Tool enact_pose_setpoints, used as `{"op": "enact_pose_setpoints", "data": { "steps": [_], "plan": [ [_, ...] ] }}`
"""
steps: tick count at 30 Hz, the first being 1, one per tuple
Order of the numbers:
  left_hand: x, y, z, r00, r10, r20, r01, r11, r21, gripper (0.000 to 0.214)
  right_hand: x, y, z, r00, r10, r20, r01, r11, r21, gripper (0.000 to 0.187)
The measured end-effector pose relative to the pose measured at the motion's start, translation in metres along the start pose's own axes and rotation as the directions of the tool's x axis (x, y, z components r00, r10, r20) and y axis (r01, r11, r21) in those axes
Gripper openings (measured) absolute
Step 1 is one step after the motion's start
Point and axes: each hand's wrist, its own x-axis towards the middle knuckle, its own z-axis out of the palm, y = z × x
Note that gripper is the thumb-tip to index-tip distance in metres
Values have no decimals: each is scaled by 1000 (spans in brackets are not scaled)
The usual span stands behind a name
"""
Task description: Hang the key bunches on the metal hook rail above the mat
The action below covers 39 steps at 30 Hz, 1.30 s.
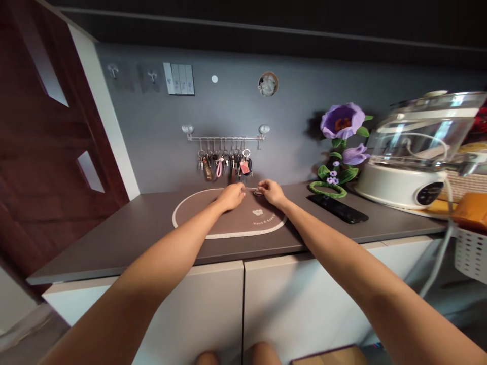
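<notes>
One left hand [231, 196] and one right hand [272, 192] at center frame; one mat [198, 215] beneath them. Above, one rail [224, 138]; upper left, two wall hooks [112, 71]; right, one cooker [403, 185]; bottom center, two cabinet doors [300, 304]; far left, one door [49, 152].

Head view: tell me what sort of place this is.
Probably a home entryway with a counter beside the door, possibly near a kitchen. A wooden door stands at the left end of the counter, keys hang from a wall rail, and a countertop cooker sits on the right.
</notes>
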Motion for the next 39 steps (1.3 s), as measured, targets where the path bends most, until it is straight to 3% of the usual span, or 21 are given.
{"op": "enact_pose_setpoints", "data": {
  "steps": [7,16,31,39],
  "plan": [
    [1,-5,6,1000,-3,4,3,1000,-24,25,1,2,2,996,-54,65,76,902,-424,19],
    [2,-8,9,1000,-29,3,29,999,-44,24,-1,-5,7,993,37,112,30,839,-543,32],
    [3,-12,11,996,-86,3,86,987,-139,20,-3,-9,7,993,2,121,59,867,-495,20],
    [2,-12,13,993,-118,-19,111,969,-223,17,4,-6,5,996,38,84,-16,971,-240,16]
  ]
}}
